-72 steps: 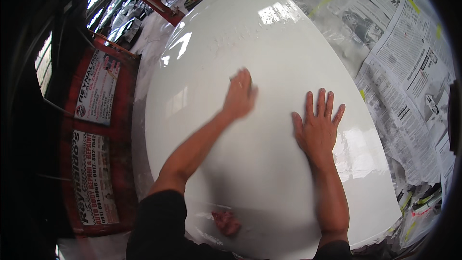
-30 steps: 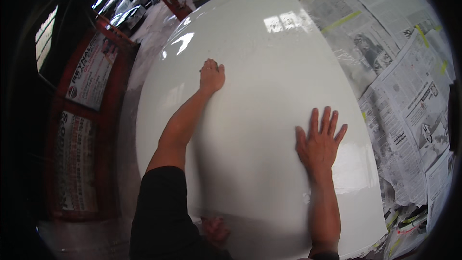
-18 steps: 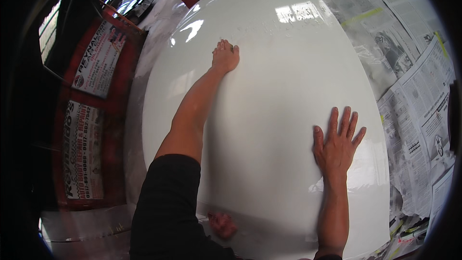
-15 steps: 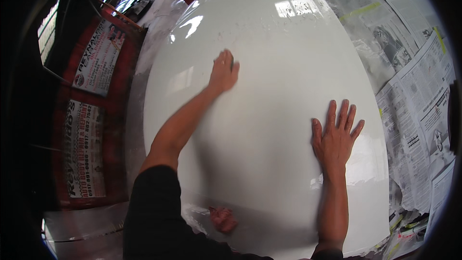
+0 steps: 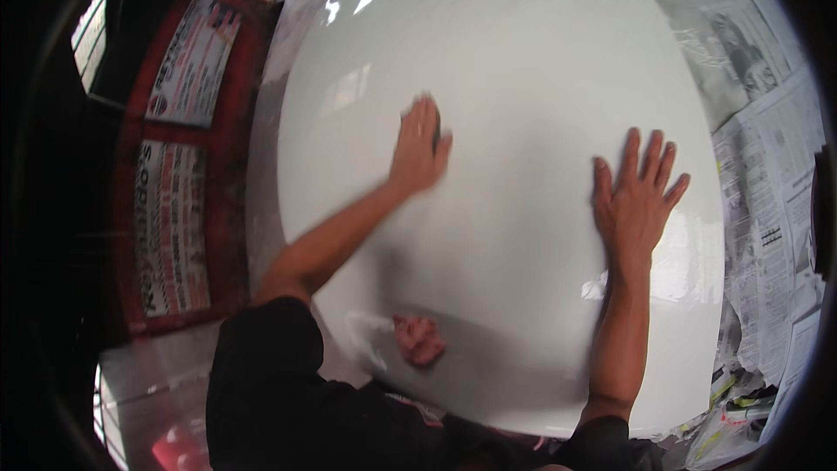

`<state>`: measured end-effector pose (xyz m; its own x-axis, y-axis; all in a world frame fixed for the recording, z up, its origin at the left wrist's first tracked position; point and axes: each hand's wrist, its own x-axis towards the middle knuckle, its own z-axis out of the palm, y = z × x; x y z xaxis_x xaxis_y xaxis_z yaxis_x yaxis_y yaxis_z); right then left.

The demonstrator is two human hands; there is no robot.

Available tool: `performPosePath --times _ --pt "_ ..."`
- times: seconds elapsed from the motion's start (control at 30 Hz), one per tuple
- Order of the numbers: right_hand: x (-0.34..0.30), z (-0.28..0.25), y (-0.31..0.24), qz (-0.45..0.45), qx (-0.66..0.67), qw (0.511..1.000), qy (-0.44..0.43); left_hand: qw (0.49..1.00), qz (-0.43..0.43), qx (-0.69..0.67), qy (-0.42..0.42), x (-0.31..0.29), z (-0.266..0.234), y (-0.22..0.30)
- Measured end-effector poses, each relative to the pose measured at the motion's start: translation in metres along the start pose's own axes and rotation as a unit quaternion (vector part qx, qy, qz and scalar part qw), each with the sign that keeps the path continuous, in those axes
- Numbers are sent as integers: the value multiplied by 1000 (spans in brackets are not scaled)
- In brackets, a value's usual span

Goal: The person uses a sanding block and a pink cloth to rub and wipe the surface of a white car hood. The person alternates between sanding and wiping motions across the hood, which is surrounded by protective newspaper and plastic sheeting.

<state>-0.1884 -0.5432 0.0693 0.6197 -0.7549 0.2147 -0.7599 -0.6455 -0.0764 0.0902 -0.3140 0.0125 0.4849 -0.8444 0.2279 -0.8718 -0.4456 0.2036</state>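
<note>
A large glossy white car hood (image 5: 514, 244) lies before me. My left hand (image 5: 420, 148) presses on its left half, fingers together and stretched over a thin dark piece (image 5: 437, 133) whose edge shows beside them. Most of that piece is hidden, so I cannot tell its kind. On the right half rests my right hand (image 5: 635, 201), palm down, fingers spread, holding nothing. A crumpled reddish cloth (image 5: 419, 340) sits on the hood's near part, between my arms and apart from both hands.
Newspaper sheets (image 5: 767, 209) with bits of yellow tape cover the area along the hood's right side. To the left stands a red frame (image 5: 228, 209) bearing two printed signs (image 5: 193, 61). Something pinkish red (image 5: 179, 449) shows blurred at the lower left.
My left hand has slid nearer to me over the hood. The right hand and cloth keep about the same places on it, while the whole view has shifted.
</note>
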Motion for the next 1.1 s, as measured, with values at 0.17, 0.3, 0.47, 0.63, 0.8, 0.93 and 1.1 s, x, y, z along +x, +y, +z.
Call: performPosePath --times 0.17,0.3,0.47,0.63,0.8,0.93,1.1 --pt "-1 2 5 15 -9 1000 3 987 -104 9 -118 -184 -49 83" --pt "-4 -5 -18 -20 7 1000 6 964 -249 87 27 30 -22 -57" --pt "-7 8 -5 -11 -14 1000 14 990 -138 22 12 -41 -11 -18" --pt "-1 2 6 14 -5 1000 16 989 -137 22 -53 -214 -29 90" --pt "-7 -2 -16 -15 26 999 24 968 -239 71 33 1 -25 -23" --pt "-8 5 0 -15 33 998 43 994 -104 33 -3 -90 -15 24" --pt "-5 5 12 -4 70 996 49 992 -97 -27 -76 -172 -27 97"
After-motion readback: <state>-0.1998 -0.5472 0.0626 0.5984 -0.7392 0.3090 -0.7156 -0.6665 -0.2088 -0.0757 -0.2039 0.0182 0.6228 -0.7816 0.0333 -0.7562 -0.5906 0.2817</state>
